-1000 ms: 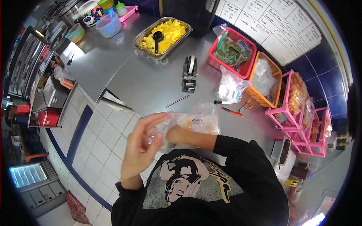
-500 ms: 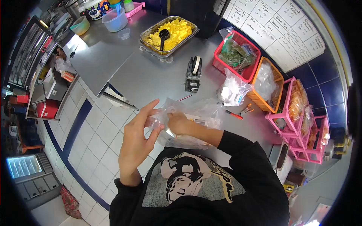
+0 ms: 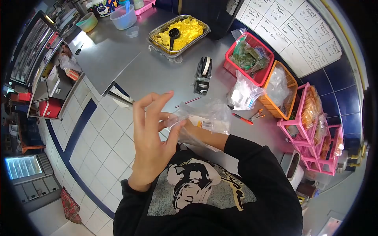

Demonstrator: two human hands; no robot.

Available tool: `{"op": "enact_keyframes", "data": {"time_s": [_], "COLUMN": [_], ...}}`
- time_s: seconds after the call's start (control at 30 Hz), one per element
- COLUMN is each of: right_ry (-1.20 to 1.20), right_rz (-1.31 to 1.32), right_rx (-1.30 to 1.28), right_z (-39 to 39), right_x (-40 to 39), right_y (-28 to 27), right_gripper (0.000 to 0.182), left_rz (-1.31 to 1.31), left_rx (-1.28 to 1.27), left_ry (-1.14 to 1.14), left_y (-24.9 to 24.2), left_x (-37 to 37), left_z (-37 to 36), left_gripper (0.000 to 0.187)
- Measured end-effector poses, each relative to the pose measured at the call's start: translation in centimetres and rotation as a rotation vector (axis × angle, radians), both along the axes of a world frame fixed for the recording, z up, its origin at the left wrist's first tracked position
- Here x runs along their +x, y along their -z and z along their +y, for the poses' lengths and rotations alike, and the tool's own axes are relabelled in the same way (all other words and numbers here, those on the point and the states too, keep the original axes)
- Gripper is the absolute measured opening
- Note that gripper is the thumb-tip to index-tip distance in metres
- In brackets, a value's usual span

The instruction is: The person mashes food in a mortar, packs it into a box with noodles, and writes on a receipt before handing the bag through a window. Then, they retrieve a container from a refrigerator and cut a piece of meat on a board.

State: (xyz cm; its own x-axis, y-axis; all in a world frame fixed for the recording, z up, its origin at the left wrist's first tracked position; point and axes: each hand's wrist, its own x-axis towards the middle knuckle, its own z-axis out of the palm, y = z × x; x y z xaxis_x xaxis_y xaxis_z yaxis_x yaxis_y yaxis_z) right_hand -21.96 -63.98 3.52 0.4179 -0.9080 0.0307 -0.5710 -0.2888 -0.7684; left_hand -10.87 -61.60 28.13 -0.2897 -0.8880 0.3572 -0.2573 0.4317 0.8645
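Note:
A clear plastic bag (image 3: 218, 114) is between my hands at the counter's near edge. At its open end, my left hand (image 3: 153, 126) pinches the film between thumb and fingertips, the other fingers raised. My right hand (image 3: 189, 129) reaches into the bag; its fingers are mostly hidden behind my left hand and the film. Inside the bag, beside my right wrist, lies a pale item with a barcode label (image 3: 207, 125). A thin pen (image 3: 188, 102) lies just behind the bag.
On the metal counter (image 3: 157, 78) are a black tape dispenser (image 3: 202, 76), a foil tray of yellow food (image 3: 185, 34) with a black scoop, a red basket (image 3: 249, 59), an orange basket (image 3: 280, 90) and a red marker (image 3: 243, 118). A pink rack (image 3: 307, 129) stands at right.
My left hand has moved slightly right, its fingers now more upright. My right hand sits a little further right and lower, more covered by my left hand. The bag's open end has shifted with them.

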Motion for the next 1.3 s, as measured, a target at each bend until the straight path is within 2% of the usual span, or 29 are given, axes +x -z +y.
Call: {"op": "enact_keyframes", "data": {"time_s": [0.1, 0.2, 0.27, 0.4, 0.47, 0.53, 0.57, 0.63, 0.67, 0.7, 0.73, 0.77, 0.8, 0.87, 0.9, 0.93, 0.97, 1.0, 1.07, 1.1, 1.13, 1.2, 1.27, 1.3], "right_ry": [0.002, -0.018, -0.024, -0.016, -0.095, -0.308, -0.298, -0.333, -0.213, -0.094, 0.095, 0.279, 0.279, 0.325, 0.324, 0.257, 0.192, 0.203, 0.172, 0.108, 0.041, -0.001, -0.023, -0.014], "right_rz": [-0.082, -0.043, 0.117, 0.884, 1.098, 0.893, 0.888, 0.819, 0.665, 0.506, 0.373, 0.235, 0.231, -0.116, -0.119, 0.011, 0.138, 0.135, 0.125, 0.136, 0.146, 0.247, 0.442, 0.439], "right_rx": [-0.075, -0.170, -0.194, 0.362, 0.196, 0.167, 0.176, -0.284, -0.454, -0.621, -0.615, -0.606, -0.607, -0.558, -0.560, -0.471, -0.380, -0.381, -0.310, -0.324, -0.335, -0.650, -0.518, -0.470], "right_z": [0.3, 1.5, 2.8, 7.6, 11.1, 13.9, 14.6, 14.9, 14.0, 12.4, 10.6, 8.9, 7.6, 5.8, 5.4, 5.3, 5.4, 5.5, 5.6, 5.8, 6.2, 7.9, 10.5, 12.1], "right_x": [-0.2, -2.5, -5.5, -12.7, -14.3, -14.4, -13.8, -11.4, -11.0, -10.7, -9.4, -8.2, -7.6, -7.3, -7.8, -8.3, -8.6, -8.4, -7.0, -5.4, -3.2, 2.0, 6.4, 7.8], "right_y": [-0.8, -4.2, -8.2, -19.9, -26.3, -31.3, -31.5, -31.4, -30.1, -28.2, -26.8, -25.4, -23.9, -21.9, -22.7, -24.1, -25.0, -25.2, -25.3, -24.9, -24.3, -22.1, -20.1, -18.4], "right_gripper": [0.040, 0.038, 0.037, 0.049, 0.048, 0.037, 0.037, 0.032, 0.031, 0.032, 0.038, 0.044, 0.044, 0.055, 0.055, 0.060, 0.065, 0.065, 0.060, 0.052, 0.044, 0.033, 0.036, 0.035], "left_rz": [0.019, 0.007, -0.015, 0.090, 0.127, 0.145, 0.142, 0.188, 0.188, 0.293, 0.398, 0.406, 0.401, 0.012, 0.027, 0.024, 0.032, 0.039, -0.150, -0.296, -0.351, -0.423, -0.478, -0.506], "left_rx": [-0.011, -0.038, -0.071, 0.011, 0.037, -0.023, -0.018, -0.257, -0.257, -0.327, -0.396, -0.434, -0.434, -0.577, -0.583, -0.582, -0.389, -0.199, 0.049, 0.049, 0.007, -0.091, -0.177, -0.209], "left_ry": [0.032, 0.034, 0.029, 0.003, -0.032, 0.067, 0.081, 0.160, 0.174, 0.351, 0.521, 0.579, 0.579, 0.371, 0.359, 0.361, 0.349, 0.338, 0.329, 0.366, 0.418, 0.407, 0.314, 0.269], "left_y": [0.5, 1.4, 1.6, 1.3, 1.2, 1.6, 1.7, 1.8, 2.0, 2.2, 2.4, 2.5, 2.5, 2.5, 4.7, 6.2, 7.4, 9.1, 16.2, 17.8, 19.2, 21.7, 23.0, 23.6], "left_x": [0.0, 0.5, 0.9, 2.0, 1.8, 1.0, 0.5, -1.0, -2.0, -3.0, -3.9, -4.4, -4.1, -2.7, -0.7, 1.0, 2.9, 4.1, 2.8, 1.0, -1.3, -4.9, -6.7, -6.7], "left_z": [-0.4, -0.9, -1.3, -2.2, -2.3, -2.1, -1.9, -1.7, -1.7, -1.7, -1.6, -1.4, -1.3, -1.8, -2.9, -2.9, -2.2, -1.2, 2.6, 4.5, 6.0, 6.9, 5.8, 5.2], "left_gripper": [0.052, 0.050, 0.049, 0.052, 0.053, 0.055, 0.055, 0.056, 0.056, 0.057, 0.059, 0.053, 0.053, 0.060, 0.102, 0.102, 0.118, 0.135, 0.159, 0.123, 0.120, 0.113, 0.106, 0.103]}}
